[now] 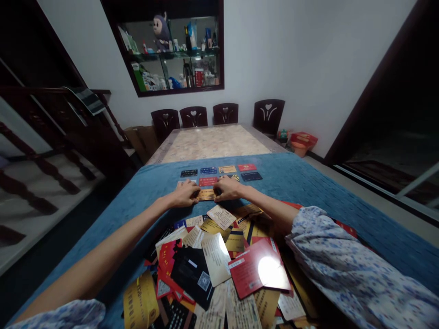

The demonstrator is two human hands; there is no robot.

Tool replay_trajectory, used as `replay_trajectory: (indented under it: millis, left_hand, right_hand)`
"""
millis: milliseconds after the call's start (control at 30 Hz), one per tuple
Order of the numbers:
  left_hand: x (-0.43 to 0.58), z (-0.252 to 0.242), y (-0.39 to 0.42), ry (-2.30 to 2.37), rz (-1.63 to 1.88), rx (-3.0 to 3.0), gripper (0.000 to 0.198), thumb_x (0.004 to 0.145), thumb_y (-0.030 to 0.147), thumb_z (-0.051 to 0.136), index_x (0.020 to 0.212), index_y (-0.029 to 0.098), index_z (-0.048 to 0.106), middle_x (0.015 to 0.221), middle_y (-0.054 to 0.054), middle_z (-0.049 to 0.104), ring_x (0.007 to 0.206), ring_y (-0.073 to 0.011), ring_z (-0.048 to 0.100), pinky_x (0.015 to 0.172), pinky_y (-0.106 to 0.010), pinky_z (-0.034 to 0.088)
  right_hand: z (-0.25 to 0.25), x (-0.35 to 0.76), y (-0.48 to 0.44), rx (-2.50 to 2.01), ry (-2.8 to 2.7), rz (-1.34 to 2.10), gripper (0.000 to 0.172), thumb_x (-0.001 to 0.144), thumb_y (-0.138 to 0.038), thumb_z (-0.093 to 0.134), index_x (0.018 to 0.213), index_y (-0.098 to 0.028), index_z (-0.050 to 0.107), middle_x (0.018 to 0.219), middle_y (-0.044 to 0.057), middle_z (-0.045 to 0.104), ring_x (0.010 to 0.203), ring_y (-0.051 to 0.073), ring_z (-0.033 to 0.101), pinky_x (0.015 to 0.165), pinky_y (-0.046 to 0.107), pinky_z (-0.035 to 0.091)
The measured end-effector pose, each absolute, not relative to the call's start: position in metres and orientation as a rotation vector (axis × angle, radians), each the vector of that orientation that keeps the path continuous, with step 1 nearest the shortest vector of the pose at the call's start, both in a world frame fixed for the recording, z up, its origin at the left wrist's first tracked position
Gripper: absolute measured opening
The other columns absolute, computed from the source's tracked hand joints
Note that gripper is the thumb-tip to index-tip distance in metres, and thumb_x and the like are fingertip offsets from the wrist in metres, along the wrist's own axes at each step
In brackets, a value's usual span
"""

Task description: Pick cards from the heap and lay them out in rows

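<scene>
On the blue cloth, a gold card lies between my hands. My left hand pinches its left end, and my right hand grips the right end. Just beyond it is a red card. A yellow-and-black card is partly hidden behind my right hand, and a pale card behind my left shows only an edge. Farther back, a black card, a blue card, a beige card and another red card form a row. A dark card lies right of my right hand.
A heap of overlapping cards spreads in front of me, below my forearms. Blue cloth covers the near table, with a patterned tabletop beyond. Several dark chairs stand at the far end. A stair railing is at left.
</scene>
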State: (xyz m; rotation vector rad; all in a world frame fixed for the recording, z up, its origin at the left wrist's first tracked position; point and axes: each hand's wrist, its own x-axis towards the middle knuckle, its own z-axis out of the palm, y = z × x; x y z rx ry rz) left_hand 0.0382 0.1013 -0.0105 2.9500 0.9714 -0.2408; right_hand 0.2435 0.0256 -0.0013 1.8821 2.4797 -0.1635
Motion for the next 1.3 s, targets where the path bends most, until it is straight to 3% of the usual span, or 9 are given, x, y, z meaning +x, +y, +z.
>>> replay_trajectory:
  millis: [567, 800, 1033, 1300]
  left_hand:
    - [0.05, -0.006, 0.096, 1.063, -0.333, 2.921, 0.024, 0.075, 0.02, 0.057, 0.097, 0.018, 0.065, 0.115, -0.012, 0.058, 0.114, -0.0337, 0.046, 0.091, -0.048, 0.039]
    - [0.053, -0.008, 0.092, 1.139, -0.324, 2.902, 0.035, 0.074, 0.021, 0.056, 0.108, 0.019, 0.066, 0.118, -0.014, 0.058, 0.117, -0.0353, 0.047, 0.093, -0.05, 0.041]
    - [0.058, -0.005, 0.086, 1.145, -0.356, 2.96, 0.022, 0.071, 0.014, 0.055, 0.09, 0.018, 0.067, 0.112, -0.014, 0.059, 0.113, -0.0338, 0.048, 0.093, -0.051, 0.041]
    - [0.052, -0.008, 0.087, 1.158, -0.287, 2.956, 0.03, 0.071, 0.017, 0.055, 0.099, 0.02, 0.064, 0.118, -0.014, 0.057, 0.117, -0.0347, 0.045, 0.092, -0.052, 0.039]
  right_hand:
    - [0.003, 0.243, 0.029, 1.809, 2.446, -0.178, 0.039, 0.074, -0.042, 0.07, 0.107, -0.024, 0.074, 0.118, 0.012, 0.068, 0.117, 0.035, 0.054, 0.087, 0.038, 0.046]
    - [0.007, 0.237, 0.024, 1.837, 2.421, -0.166, 0.036, 0.076, -0.033, 0.064, 0.108, -0.02, 0.075, 0.116, 0.014, 0.07, 0.113, 0.034, 0.058, 0.087, 0.039, 0.048]
    - [0.01, 0.23, 0.022, 1.838, 2.408, -0.136, 0.034, 0.075, -0.025, 0.062, 0.105, -0.019, 0.075, 0.122, 0.016, 0.066, 0.121, 0.036, 0.051, 0.098, 0.048, 0.043]
    - [0.01, 0.232, 0.019, 1.814, 2.442, -0.067, 0.034, 0.08, -0.03, 0.059, 0.108, -0.018, 0.073, 0.123, 0.017, 0.065, 0.119, 0.036, 0.051, 0.095, 0.049, 0.043]
